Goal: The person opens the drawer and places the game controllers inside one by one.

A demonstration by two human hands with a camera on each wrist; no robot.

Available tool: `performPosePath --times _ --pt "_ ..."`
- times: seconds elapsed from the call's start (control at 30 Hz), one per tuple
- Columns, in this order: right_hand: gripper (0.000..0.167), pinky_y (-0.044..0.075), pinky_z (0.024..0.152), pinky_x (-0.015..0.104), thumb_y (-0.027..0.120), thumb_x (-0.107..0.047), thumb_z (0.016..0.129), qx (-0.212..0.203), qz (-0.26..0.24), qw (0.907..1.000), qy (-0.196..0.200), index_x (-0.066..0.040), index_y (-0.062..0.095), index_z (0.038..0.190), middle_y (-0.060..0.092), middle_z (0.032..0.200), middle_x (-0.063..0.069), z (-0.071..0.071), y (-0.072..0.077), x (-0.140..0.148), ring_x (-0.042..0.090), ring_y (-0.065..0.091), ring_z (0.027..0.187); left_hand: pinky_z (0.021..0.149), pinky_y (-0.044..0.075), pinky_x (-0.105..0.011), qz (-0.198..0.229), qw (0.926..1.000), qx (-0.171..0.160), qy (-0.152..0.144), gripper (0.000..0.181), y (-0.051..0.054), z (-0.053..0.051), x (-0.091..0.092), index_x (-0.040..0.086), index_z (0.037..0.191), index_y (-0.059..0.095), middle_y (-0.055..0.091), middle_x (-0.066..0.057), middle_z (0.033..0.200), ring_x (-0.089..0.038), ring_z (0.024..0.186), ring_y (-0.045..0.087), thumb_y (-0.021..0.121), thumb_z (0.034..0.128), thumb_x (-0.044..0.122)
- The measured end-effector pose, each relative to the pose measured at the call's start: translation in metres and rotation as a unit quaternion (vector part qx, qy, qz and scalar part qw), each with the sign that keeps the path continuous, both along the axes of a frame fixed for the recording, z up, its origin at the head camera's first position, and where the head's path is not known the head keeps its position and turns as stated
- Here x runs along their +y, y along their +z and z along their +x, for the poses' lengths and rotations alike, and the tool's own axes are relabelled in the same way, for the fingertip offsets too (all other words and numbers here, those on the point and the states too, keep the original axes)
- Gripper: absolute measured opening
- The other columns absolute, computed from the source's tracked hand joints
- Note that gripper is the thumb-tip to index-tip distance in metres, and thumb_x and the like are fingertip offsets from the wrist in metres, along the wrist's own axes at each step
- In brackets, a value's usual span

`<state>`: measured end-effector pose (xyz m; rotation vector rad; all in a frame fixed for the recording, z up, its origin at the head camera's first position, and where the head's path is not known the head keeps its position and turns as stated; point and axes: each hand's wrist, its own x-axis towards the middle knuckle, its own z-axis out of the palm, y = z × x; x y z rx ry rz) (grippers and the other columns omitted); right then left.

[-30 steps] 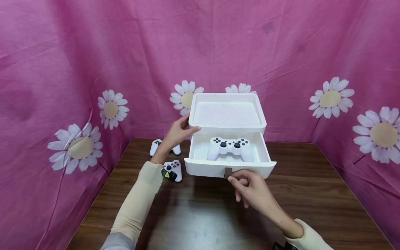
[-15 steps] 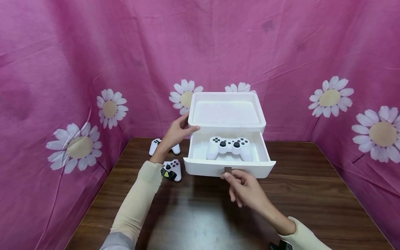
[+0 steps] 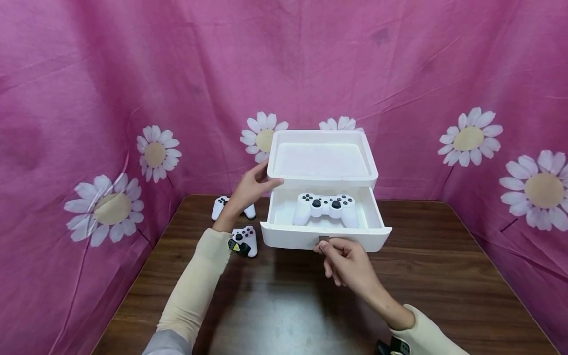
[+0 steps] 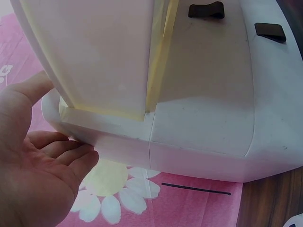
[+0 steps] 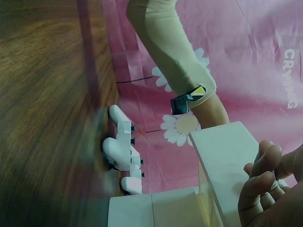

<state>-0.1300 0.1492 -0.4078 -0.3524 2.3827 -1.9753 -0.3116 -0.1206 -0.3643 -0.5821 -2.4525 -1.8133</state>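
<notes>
A white drawer unit [image 3: 323, 160] stands at the back of the table, its top drawer [image 3: 288, 240] pulled out. Inside that drawer lies a white game controller [image 3: 326, 209] with black sticks. My left hand [image 3: 249, 190] rests on the unit's upper left corner, thumb on the top rim, fingers lying along the side. In the left wrist view, those fingers [image 4: 71, 153] look relaxed against the wall. At the drawer's front, my right hand [image 3: 352, 266] pinches the brown pull tab [image 3: 324, 238] between thumb and forefinger. The right wrist view shows that hand close to the drawer front [image 5: 227, 165].
Two more white controllers lie left of the unit: one farther back [image 3: 219, 206], partly behind my left wrist, and one nearer [image 3: 250, 241]. Two dark tabs [image 4: 206, 10] mark lower drawers. A pink flowered curtain [image 3: 310, 64] encloses the wooden table [image 3: 275, 315].
My right hand has shifted slightly left, its thumb moving onto the tab. The drawer, its controller and my left hand hold almost the same places.
</notes>
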Motion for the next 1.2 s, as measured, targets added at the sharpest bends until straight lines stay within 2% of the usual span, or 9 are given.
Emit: performPosePath --times 0.17,0.43,0.63,0.97,1.2 --pt "0.032 0.042 0.032 0.030 0.060 -0.019 0.110 0.015 -0.002 0.9999 0.000 0.009 0.075 0.108 0.058 0.056 0.005 -0.004 0.003 -0.002 0.007 0.045 0.036 0.115 0.052 -0.047 0.001 1.0000 -0.007 -0.002 0.087 0.001 0.000 -0.001 0.019 0.166 0.038 0.048 -0.011 0.166 -0.028 0.151 0.051 0.084 0.0937 0.032" --pt "0.029 0.043 0.034 0.031 0.060 -0.019 0.110 0.023 0.016 0.9996 -0.009 0.003 0.078 0.106 0.057 0.055 0.004 -0.021 0.005 -0.002 0.008 0.045 0.037 0.116 0.051 -0.048 0.009 0.9995 -0.030 -0.006 0.086 0.004 -0.001 -0.003 0.015 0.166 0.039 0.047 -0.012 0.166 -0.029 0.152 0.049 0.084 0.0936 0.026" --pt "0.029 0.041 0.034 0.029 0.060 -0.019 0.110 0.025 0.024 0.9993 -0.015 0.004 0.078 0.107 0.057 0.055 0.005 -0.036 0.007 -0.002 0.009 0.044 0.037 0.117 0.050 -0.047 0.011 0.9993 -0.032 -0.012 0.084 0.007 -0.001 -0.003 0.013 0.165 0.040 0.048 -0.013 0.166 -0.029 0.152 0.049 0.084 0.0940 0.025" --pt "0.032 0.039 0.034 0.026 0.060 -0.023 0.110 0.011 0.023 0.9994 -0.025 0.004 0.077 0.105 0.058 0.056 0.004 -0.059 0.011 0.001 0.010 0.045 0.037 0.117 0.051 -0.048 0.013 0.9993 -0.033 -0.014 0.081 0.010 -0.001 -0.004 0.012 0.163 0.045 0.054 -0.014 0.160 -0.028 0.147 0.055 0.084 0.0931 0.023" --pt "0.032 0.039 0.035 0.025 0.060 -0.022 0.110 0.018 0.026 0.9991 -0.029 0.005 0.077 0.105 0.058 0.055 0.002 -0.075 0.011 0.002 0.008 0.045 0.037 0.116 0.052 -0.048 0.026 0.9988 -0.035 -0.021 0.078 0.011 -0.001 -0.002 0.011 0.162 0.046 0.058 -0.013 0.157 -0.028 0.145 0.057 0.083 0.0936 0.019"
